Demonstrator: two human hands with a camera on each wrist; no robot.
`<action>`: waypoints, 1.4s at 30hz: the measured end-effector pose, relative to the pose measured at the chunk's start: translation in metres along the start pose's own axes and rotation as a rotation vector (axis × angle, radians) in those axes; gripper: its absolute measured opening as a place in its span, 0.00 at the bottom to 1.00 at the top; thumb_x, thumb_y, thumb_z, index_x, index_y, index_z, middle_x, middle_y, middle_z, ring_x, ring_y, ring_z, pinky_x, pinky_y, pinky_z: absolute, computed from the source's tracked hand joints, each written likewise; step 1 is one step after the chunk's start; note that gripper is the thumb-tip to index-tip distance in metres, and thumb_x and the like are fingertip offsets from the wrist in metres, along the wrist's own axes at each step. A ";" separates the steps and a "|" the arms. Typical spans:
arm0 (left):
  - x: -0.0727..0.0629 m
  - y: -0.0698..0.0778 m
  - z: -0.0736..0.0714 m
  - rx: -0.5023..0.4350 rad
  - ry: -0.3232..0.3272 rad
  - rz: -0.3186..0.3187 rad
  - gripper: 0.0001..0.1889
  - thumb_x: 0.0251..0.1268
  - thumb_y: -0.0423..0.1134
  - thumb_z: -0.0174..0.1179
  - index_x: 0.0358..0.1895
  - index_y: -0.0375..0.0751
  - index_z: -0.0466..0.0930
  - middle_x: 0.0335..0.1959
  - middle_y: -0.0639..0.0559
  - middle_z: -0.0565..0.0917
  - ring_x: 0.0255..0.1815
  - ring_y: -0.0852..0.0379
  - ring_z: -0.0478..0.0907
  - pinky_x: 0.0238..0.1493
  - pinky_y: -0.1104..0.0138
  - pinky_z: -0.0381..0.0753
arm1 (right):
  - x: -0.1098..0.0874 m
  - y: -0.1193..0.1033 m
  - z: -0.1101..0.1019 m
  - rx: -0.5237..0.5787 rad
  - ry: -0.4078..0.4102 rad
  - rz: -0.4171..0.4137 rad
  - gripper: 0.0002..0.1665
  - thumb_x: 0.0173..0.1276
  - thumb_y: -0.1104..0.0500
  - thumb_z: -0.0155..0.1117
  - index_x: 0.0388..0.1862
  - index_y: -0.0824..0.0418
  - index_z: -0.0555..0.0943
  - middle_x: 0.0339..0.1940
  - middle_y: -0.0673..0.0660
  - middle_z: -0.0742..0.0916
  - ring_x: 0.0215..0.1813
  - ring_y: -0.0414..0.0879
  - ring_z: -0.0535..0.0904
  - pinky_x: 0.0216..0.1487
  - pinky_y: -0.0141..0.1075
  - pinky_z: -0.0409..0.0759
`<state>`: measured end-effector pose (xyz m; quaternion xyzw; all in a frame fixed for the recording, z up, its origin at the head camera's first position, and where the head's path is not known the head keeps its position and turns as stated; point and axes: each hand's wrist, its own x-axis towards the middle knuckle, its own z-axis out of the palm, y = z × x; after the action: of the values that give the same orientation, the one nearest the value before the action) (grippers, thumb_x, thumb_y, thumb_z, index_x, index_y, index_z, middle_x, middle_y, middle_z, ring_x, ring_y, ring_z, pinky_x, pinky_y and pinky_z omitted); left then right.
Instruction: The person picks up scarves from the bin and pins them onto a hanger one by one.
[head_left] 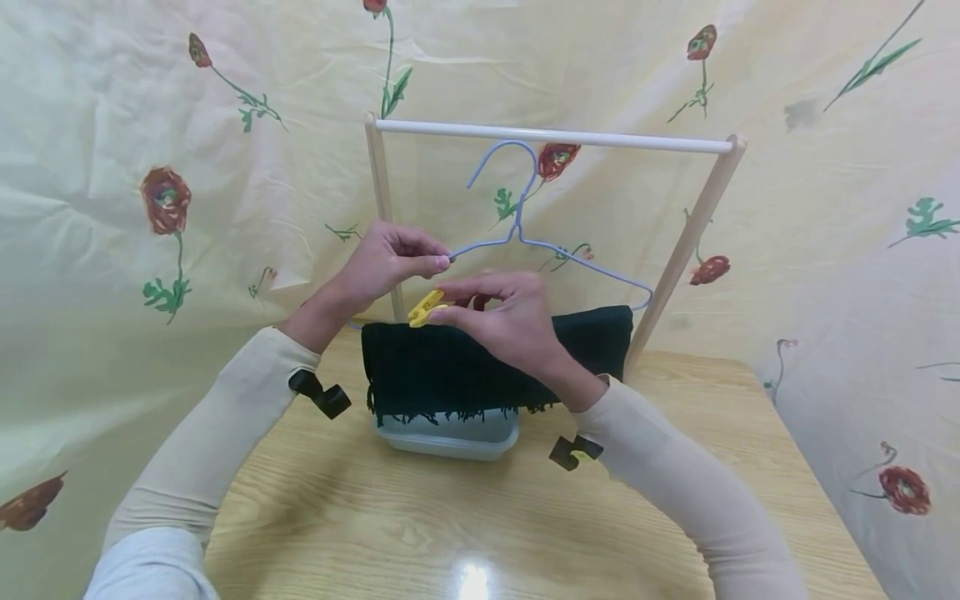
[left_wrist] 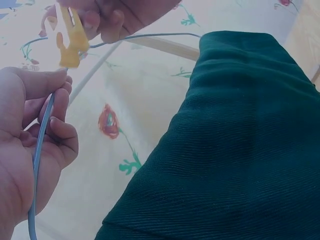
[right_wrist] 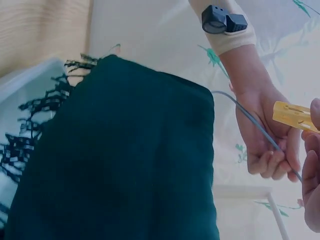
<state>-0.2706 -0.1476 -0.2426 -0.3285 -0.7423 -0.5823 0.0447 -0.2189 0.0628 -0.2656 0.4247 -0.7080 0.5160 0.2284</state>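
Observation:
My left hand [head_left: 390, 262] grips the left shoulder of a thin blue wire hanger [head_left: 585, 265] between thumb and fingers. A dark green fringed scarf [head_left: 457, 367] hangs folded over the hanger's lower bar. In my right hand [head_left: 513, 321] a yellow clothespin [head_left: 425, 308] is pinched between thumb and fingers, just below and right of the left fingertips. The left wrist view shows the clothespin [left_wrist: 72, 42] close above the left thumb, beside the wire. From the right wrist, the scarf [right_wrist: 120, 150] fills the middle, and the clothespin [right_wrist: 292, 115] points toward the left hand [right_wrist: 262, 120].
Behind the hanger stands a rack with a white rod [head_left: 555, 135] and wooden posts [head_left: 686, 242]. The hanger's hook shows just under the rod. A pale plastic tub [head_left: 450, 446] sits on the wooden table [head_left: 420, 517], partly below the scarf. Flowered cloth [head_left: 300, 67] lines the back.

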 end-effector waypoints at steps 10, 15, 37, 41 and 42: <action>0.001 0.000 0.000 -0.004 -0.002 -0.016 0.08 0.69 0.29 0.64 0.45 0.24 0.86 0.31 0.53 0.89 0.33 0.54 0.83 0.44 0.65 0.82 | 0.004 0.011 0.022 -0.017 0.009 -0.033 0.12 0.55 0.67 0.81 0.40 0.67 0.91 0.33 0.57 0.92 0.26 0.39 0.80 0.28 0.32 0.79; 0.002 -0.001 0.002 -0.032 0.002 -0.023 0.09 0.68 0.28 0.64 0.45 0.23 0.86 0.31 0.56 0.90 0.34 0.54 0.85 0.43 0.65 0.84 | 0.008 0.015 0.031 -0.049 0.011 -0.053 0.10 0.56 0.65 0.80 0.37 0.66 0.91 0.32 0.57 0.92 0.27 0.38 0.84 0.29 0.32 0.82; 0.003 -0.003 0.005 -0.050 0.029 -0.024 0.08 0.67 0.27 0.65 0.43 0.23 0.86 0.27 0.55 0.89 0.30 0.55 0.84 0.35 0.66 0.82 | 0.009 0.028 0.059 -0.137 -0.012 -0.103 0.05 0.60 0.66 0.78 0.34 0.68 0.91 0.32 0.58 0.92 0.33 0.45 0.90 0.35 0.26 0.83; 0.003 -0.003 0.005 -0.053 0.029 -0.021 0.08 0.67 0.28 0.65 0.43 0.23 0.86 0.27 0.55 0.89 0.29 0.56 0.83 0.35 0.66 0.81 | 0.008 0.030 0.062 -0.159 -0.005 -0.134 0.05 0.60 0.67 0.78 0.34 0.68 0.91 0.31 0.58 0.92 0.31 0.45 0.88 0.34 0.25 0.82; 0.003 -0.003 0.005 -0.053 0.029 -0.020 0.08 0.67 0.28 0.65 0.43 0.23 0.87 0.27 0.55 0.89 0.29 0.56 0.83 0.35 0.66 0.81 | 0.008 0.031 0.063 -0.168 -0.002 -0.147 0.05 0.60 0.67 0.78 0.34 0.68 0.91 0.31 0.57 0.92 0.30 0.45 0.88 0.34 0.25 0.81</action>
<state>-0.2727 -0.1418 -0.2454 -0.3137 -0.7289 -0.6071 0.0408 -0.2419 0.0053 -0.2987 0.4553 -0.7161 0.4361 0.2997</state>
